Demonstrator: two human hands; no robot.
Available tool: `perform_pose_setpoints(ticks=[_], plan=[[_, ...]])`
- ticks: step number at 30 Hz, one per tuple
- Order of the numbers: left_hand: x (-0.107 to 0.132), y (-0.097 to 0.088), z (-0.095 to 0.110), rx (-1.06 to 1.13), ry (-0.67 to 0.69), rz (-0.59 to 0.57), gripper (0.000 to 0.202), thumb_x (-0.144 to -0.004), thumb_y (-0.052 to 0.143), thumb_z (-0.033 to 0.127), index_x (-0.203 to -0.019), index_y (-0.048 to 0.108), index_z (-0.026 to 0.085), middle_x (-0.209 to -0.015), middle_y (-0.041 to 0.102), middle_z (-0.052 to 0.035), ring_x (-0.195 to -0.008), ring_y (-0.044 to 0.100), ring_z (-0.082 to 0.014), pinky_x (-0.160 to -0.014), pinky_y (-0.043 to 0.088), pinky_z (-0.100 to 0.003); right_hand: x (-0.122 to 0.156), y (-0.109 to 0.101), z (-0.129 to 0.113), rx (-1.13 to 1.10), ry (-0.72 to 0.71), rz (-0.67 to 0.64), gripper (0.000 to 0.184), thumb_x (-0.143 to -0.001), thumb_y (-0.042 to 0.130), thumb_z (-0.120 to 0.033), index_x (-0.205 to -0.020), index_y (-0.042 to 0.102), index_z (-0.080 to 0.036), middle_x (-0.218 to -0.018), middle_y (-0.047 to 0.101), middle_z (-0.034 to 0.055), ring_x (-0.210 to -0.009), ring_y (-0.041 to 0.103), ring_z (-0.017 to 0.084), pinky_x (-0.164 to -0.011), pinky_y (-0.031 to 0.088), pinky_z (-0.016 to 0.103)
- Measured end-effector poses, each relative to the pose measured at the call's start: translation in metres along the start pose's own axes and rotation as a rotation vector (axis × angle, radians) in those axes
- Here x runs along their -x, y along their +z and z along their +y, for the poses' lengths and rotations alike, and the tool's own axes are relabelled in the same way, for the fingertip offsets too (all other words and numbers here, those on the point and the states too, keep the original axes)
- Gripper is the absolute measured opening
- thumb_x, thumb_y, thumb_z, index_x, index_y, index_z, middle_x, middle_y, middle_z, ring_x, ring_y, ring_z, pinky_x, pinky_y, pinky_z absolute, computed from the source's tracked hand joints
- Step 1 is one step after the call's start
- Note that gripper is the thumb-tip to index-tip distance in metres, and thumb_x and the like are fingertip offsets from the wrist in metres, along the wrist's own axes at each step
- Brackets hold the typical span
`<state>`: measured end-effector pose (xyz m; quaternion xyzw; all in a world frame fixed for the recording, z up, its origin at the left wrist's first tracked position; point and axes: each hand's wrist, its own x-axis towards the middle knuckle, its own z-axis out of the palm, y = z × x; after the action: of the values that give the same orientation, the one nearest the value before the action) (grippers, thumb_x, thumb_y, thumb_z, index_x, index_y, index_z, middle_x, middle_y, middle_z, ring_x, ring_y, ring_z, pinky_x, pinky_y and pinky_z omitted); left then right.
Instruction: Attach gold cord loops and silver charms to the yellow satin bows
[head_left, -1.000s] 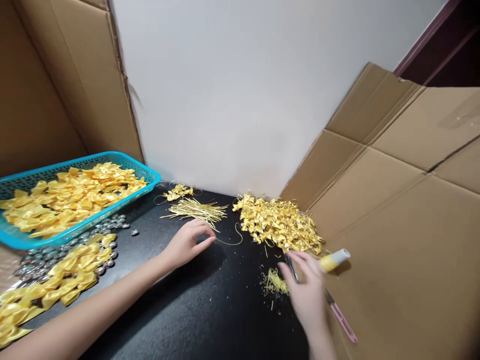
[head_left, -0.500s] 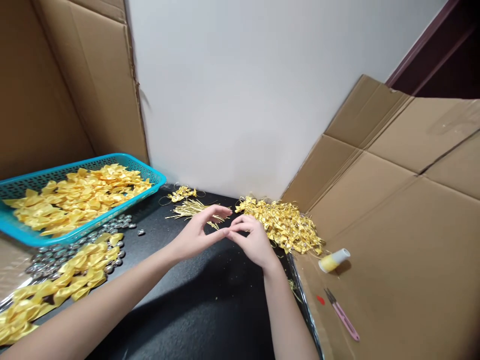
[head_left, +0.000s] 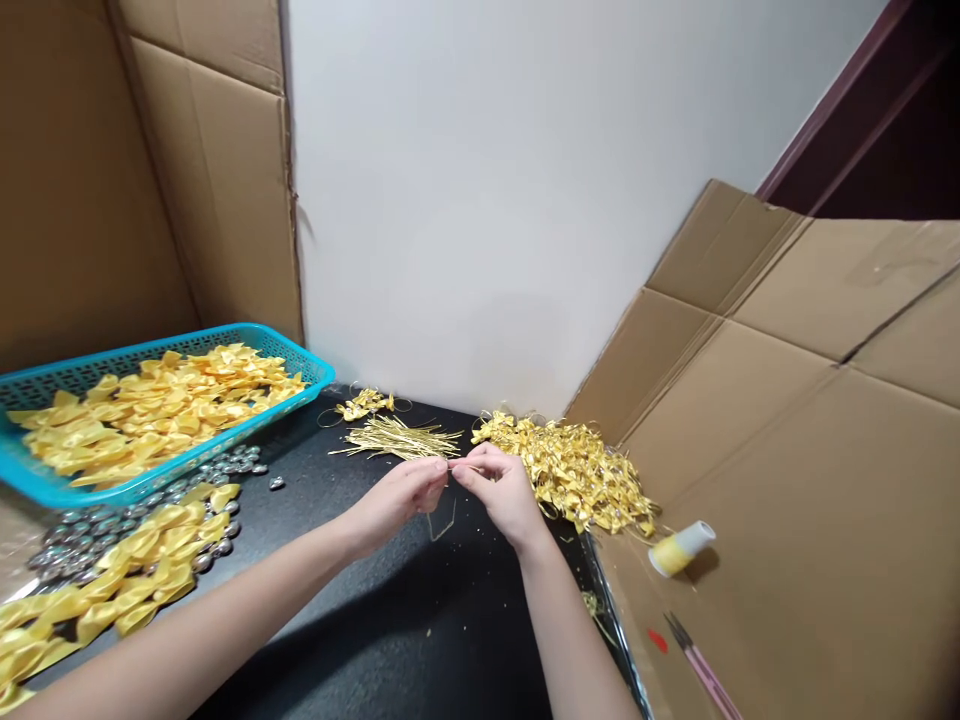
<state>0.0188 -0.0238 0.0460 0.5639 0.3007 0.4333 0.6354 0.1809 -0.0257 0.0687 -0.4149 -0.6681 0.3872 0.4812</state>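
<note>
Nearest, right, on the cardboard: thread snips (head_left: 701,665) and yellow spool (head_left: 681,548), set aside.
Middle: left hand (head_left: 397,500) and right hand (head_left: 502,490), fingertips meeting, both pinched on one gold cord (head_left: 451,465). Its loop hangs free above the black table.
Beyond: cord bundle (head_left: 397,438), within easy reach.

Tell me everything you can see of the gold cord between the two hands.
The gold cord is one thin, shiny, metallic-looking strand. The left hand and right hand pinch it at their fingertips, close together, above the black table. Below the pinch it hangs in a slack loop; whether that touches the table is unclear. Its ends are too fine to see.
</note>
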Motion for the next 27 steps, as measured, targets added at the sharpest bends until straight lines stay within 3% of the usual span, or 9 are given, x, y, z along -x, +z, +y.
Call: perform_pose_setpoints(ticks=[6,9,12,14,17,22,27], plan=[[-0.001,-0.002,0.002,0.061,-0.055,0.019,0.044,-0.083,0.055,0.048,-0.058,0.031,0.020,-0.059,0.025,0.0061,-0.055,0.021,-0.0105,-0.051,0.024,-0.024,0.001,-0.009,0.001,0.117,-0.058,0.019,0.011,-0.076,0.069,-0.029,-0.071,0.074,-0.020,-0.074,0.063,0.0024,-0.070,0.055,0.014,-0.064,0.044,0.028],[-0.001,-0.001,0.001,0.118,-0.062,0.125,0.038,-0.083,0.055,0.046,-0.061,0.038,0.020,-0.059,0.029,0.0057,-0.054,0.025,-0.0103,-0.051,0.029,-0.023,0.002,-0.013,0.000,0.222,-0.087,0.041,0.011,-0.077,0.066,-0.024,-0.070,0.072,-0.020,-0.071,0.062,0.0013,-0.068,0.054,0.014,-0.062,0.043,0.027],[-0.002,-0.001,-0.002,0.222,-0.067,0.267,0.027,-0.081,0.058,0.042,-0.070,0.050,0.018,-0.065,0.045,0.0027,-0.055,0.034,-0.0098,-0.055,0.036,-0.023,0.005,-0.013,0.000,0.354,-0.124,0.054,0.012,-0.076,0.064,-0.018,-0.066,0.070,-0.021,-0.070,0.060,0.0003,-0.068,0.054,0.014,-0.064,0.042,0.028],[-0.002,-0.001,-0.004,0.257,-0.094,0.297,0.023,-0.077,0.063,0.040,-0.081,0.061,0.017,-0.078,0.059,-0.0020,-0.058,0.040,-0.0096,-0.057,0.040,-0.023,0.007,-0.012,0.000,0.454,-0.167,0.016,0.012,-0.076,0.065,-0.016,-0.066,0.070,-0.021,-0.071,0.059,-0.0005,-0.071,0.055,0.014,-0.070,0.041,0.031],[0.001,-0.001,-0.008,0.185,-0.131,0.274,0.028,-0.073,0.070,0.039,-0.085,0.072,0.015,-0.082,0.066,-0.0054,-0.062,0.044,-0.0107,-0.059,0.040,-0.024,0.011,-0.009,-0.002,0.602,-0.252,-0.054,0.012,-0.077,0.065,-0.015,-0.067,0.069,-0.022,-0.074,0.061,-0.0015,-0.076,0.056,0.015,-0.080,0.036,0.035],[0.006,-0.002,-0.007,-0.229,-0.060,0.141,0.026,-0.077,0.067,0.041,-0.071,0.077,0.017,-0.053,0.052,0.0009,-0.056,0.039,-0.0124,-0.053,0.032,-0.024,0.015,-0.013,-0.010,0.721,-0.270,-0.079,0.013,-0.082,0.062,-0.018,-0.069,0.064,-0.020,-0.077,0.062,-0.0015,-0.078,0.055,0.015,-0.082,0.032,0.035],[0.006,-0.006,-0.002,-0.383,-0.032,0.040,0.024,-0.077,0.068,0.040,-0.079,0.079,0.020,-0.068,0.068,-0.0028,-0.060,0.050,-0.0145,-0.055,0.040,-0.024,0.014,-0.017,-0.010,0.705,-0.204,-0.165,0.013,-0.085,0.062,-0.020,-0.072,0.062,-0.019,-0.081,0.063,-0.0009,-0.081,0.056,0.015,-0.085,0.032,0.037]])
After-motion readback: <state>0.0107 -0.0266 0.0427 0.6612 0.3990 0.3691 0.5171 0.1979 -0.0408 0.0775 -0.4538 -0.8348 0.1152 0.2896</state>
